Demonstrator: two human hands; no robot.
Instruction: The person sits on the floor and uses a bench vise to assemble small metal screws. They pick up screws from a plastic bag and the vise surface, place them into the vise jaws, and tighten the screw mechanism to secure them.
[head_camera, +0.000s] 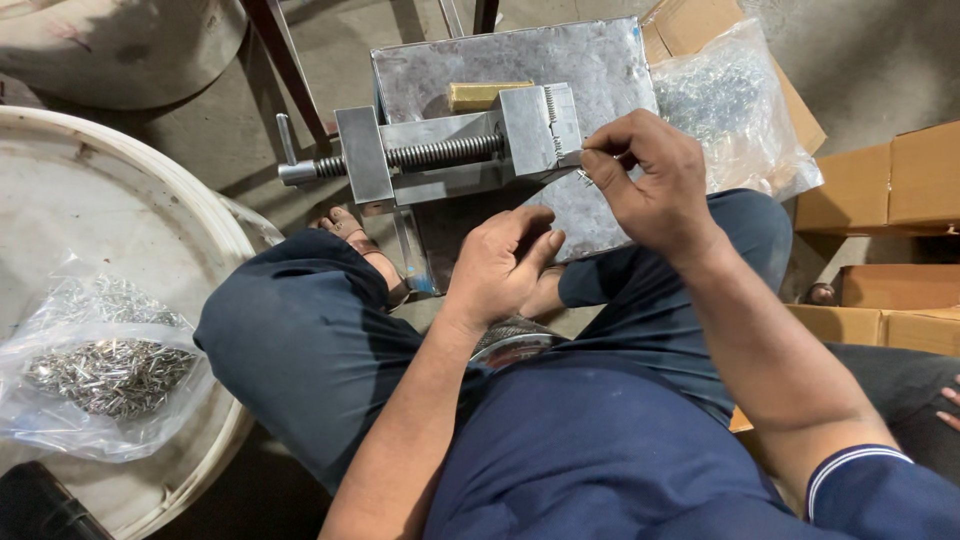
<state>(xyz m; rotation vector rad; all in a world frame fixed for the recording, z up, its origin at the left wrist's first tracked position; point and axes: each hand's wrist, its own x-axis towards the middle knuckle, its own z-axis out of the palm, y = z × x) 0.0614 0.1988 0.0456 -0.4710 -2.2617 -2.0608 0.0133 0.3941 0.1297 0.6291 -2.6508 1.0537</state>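
- right hand pinches a tiny metal piece right at the vise
- left hand loosely curled, holding nothing visible, over a steel bowl

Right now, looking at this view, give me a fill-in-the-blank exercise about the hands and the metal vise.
1. The right hand pinches a small metal piece at the jaw end of the ____.
2. The left hand rests above a round metal ____ in the lap.
3. The clear bag on the white round tray holds small metal ____.
4. The boxes at right are made of ____.

Missing words: vise; bowl; pins; cardboard
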